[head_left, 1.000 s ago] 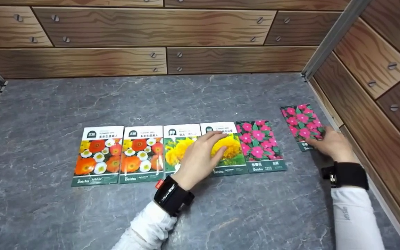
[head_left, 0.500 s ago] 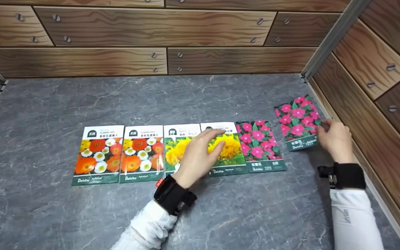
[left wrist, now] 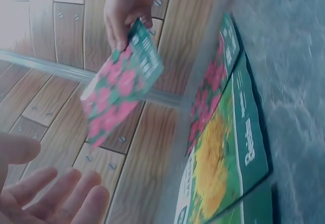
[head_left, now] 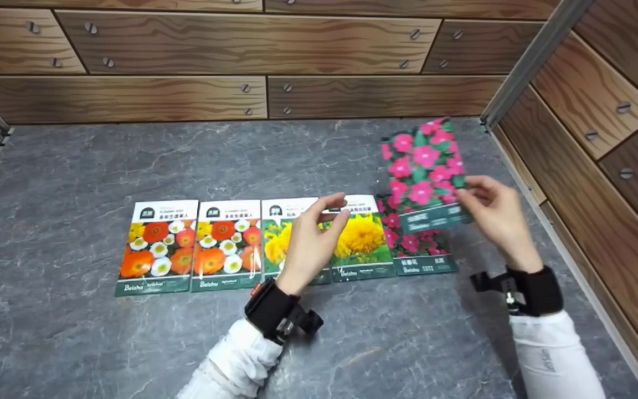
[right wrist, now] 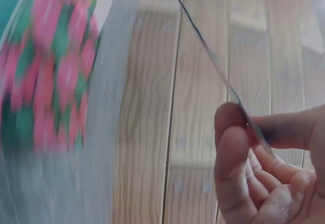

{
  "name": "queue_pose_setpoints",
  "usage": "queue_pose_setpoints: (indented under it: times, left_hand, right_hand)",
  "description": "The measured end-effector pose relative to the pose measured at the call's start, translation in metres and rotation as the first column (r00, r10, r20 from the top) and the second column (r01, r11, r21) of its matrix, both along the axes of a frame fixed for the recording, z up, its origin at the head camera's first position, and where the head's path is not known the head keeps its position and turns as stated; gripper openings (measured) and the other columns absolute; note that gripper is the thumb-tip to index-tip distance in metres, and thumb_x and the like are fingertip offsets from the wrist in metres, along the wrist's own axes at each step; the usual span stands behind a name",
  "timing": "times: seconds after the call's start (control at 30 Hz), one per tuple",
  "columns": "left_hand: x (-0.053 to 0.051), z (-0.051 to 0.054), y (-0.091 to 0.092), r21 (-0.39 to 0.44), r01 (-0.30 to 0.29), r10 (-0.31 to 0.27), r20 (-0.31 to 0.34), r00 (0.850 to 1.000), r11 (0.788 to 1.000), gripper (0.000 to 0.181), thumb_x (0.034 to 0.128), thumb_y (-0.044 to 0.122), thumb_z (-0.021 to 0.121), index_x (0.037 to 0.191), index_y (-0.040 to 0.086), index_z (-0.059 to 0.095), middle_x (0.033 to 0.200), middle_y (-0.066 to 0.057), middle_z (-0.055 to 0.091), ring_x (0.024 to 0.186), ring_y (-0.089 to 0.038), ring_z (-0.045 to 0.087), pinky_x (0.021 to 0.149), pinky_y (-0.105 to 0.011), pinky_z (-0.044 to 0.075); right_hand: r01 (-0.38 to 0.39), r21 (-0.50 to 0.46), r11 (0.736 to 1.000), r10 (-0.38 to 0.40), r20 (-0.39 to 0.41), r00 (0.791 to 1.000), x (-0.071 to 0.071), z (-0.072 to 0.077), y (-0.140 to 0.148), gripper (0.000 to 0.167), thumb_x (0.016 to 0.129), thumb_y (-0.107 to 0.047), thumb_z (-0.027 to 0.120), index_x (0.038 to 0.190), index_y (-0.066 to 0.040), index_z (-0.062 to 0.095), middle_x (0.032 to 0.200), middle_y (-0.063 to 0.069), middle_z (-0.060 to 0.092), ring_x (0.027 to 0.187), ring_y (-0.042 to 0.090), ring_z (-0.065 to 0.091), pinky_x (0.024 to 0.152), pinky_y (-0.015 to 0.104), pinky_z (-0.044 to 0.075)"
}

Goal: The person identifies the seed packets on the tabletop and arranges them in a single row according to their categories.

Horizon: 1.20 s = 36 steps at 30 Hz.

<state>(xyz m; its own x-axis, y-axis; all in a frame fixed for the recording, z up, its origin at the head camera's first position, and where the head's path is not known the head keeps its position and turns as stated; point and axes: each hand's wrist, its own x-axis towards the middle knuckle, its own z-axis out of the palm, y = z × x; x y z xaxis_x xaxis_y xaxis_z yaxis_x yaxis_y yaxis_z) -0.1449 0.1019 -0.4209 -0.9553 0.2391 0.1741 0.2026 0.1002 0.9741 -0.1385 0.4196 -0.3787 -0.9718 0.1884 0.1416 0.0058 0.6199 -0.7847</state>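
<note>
My right hand (head_left: 499,219) pinches a seed packet with pink flowers (head_left: 423,166) by its lower right edge. This packet is in the air, over the upper part of another pink-flower packet (head_left: 421,255) on the table. In the right wrist view the held packet (right wrist: 223,76) shows edge-on between thumb and fingers. Above the yellow-flower packets, my left hand (head_left: 313,241) hovers with its fingers loosely bent and nothing in them. It partly covers one yellow-flower packet (head_left: 274,244); the other yellow-flower packet (head_left: 360,238) lies to its right.
Two packets with orange and white flowers, one farther left (head_left: 155,249) and one beside it (head_left: 226,249), continue the row on the grey marbled table (head_left: 103,343). Wood-patterned walls (head_left: 241,44) stand at the back and right.
My right hand has raised the pink-flower packet from the table's right side and carried it left, over the row's right end. My left hand has barely moved.
</note>
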Motion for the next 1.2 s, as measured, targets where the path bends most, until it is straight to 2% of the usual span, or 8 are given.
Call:
queue_pose_setpoints:
  times: [0.07,0.2,0.37,0.6,0.9,1.07,1.2]
  left_hand:
    - [0.0,0.0,0.001,0.021,-0.008,0.007,0.018,1.0,1.0,0.04,0.1066,0.019,0.062,0.145,0.007,0.061,0.139,-0.016,0.069,0.12,-0.032,0.071,0.102,-0.041,0.06]
    - [0.001,0.0,0.003,0.052,-0.003,0.001,0.044,0.999,0.999,0.044,0.1062,0.018,0.062,0.148,0.005,0.057,0.138,-0.019,0.069,0.119,-0.034,0.071,0.104,-0.044,0.059]
    - [0.003,-0.001,0.006,0.085,0.015,-0.021,0.064,0.998,0.996,0.047,0.1075,0.021,0.061,0.151,0.006,0.053,0.139,-0.017,0.068,0.12,-0.033,0.071,0.105,-0.038,0.058]
    - [0.008,0.0,0.007,0.134,0.03,-0.045,0.112,0.993,0.991,0.049,0.1067,0.017,0.062,0.154,0.008,0.05,0.138,-0.02,0.065,0.114,-0.031,0.073,0.09,-0.033,0.064]
    - [0.008,0.0,0.008,0.131,0.021,-0.035,0.105,0.994,0.991,0.048,0.1062,0.011,0.061,0.152,0.004,0.05,0.126,-0.023,0.068,0.106,-0.033,0.073,0.078,-0.026,0.064]
    - [0.009,0.0,0.009,0.124,0.031,-0.044,0.101,0.994,0.992,0.046,0.1056,0.01,0.062,0.15,0.003,0.053,0.124,-0.023,0.069,0.096,-0.03,0.073,0.076,-0.027,0.064]
    - [0.009,0.002,0.01,0.108,0.045,-0.055,0.098,0.994,0.993,0.044,0.1045,0.009,0.063,0.147,0.002,0.056,0.12,-0.023,0.07,0.088,-0.024,0.073,0.071,-0.026,0.063]
  right_hand:
    - [-0.039,-0.077,0.996,0.042,0.04,0.998,0.002,0.002,-0.012,0.033,0.103,-0.009,0.064,0.13,0.009,0.061,0.085,-0.028,0.067,0.078,-0.007,0.065,0.072,0.013,0.058]
    - [-0.099,-0.166,0.981,0.113,0.078,0.99,0.009,0.005,-0.035,0.029,0.102,-0.007,0.063,0.128,0.006,0.06,0.088,-0.024,0.071,0.08,-0.002,0.068,0.074,0.015,0.059]
    - [-0.156,-0.206,0.966,0.169,0.047,0.985,0.015,0.005,-0.055,0.026,0.1,-0.001,0.065,0.124,0.009,0.062,0.088,-0.021,0.072,0.079,0.0,0.069,0.074,0.016,0.06]
    - [-0.153,-0.272,0.95,0.159,-0.003,0.987,0.019,0.003,-0.07,0.021,0.099,0.002,0.065,0.119,0.008,0.064,0.086,-0.017,0.073,0.077,0.001,0.069,0.072,0.017,0.059]
    - [-0.165,-0.272,0.948,0.168,-0.014,0.986,0.022,0.002,-0.075,0.021,0.1,0.002,0.065,0.12,0.006,0.064,0.087,-0.015,0.071,0.076,0.001,0.067,0.068,0.017,0.057]
    - [-0.144,-0.219,0.965,0.142,-0.022,0.99,0.023,0.004,-0.071,0.029,0.102,-0.002,0.064,0.13,0.006,0.064,0.086,-0.017,0.071,0.071,0.002,0.067,0.065,0.019,0.059]
    - [-0.125,-0.189,0.974,0.119,-0.042,0.992,0.021,0.004,-0.068,0.03,0.102,-0.002,0.063,0.131,0.005,0.065,0.085,-0.019,0.071,0.07,0.002,0.068,0.066,0.02,0.061]
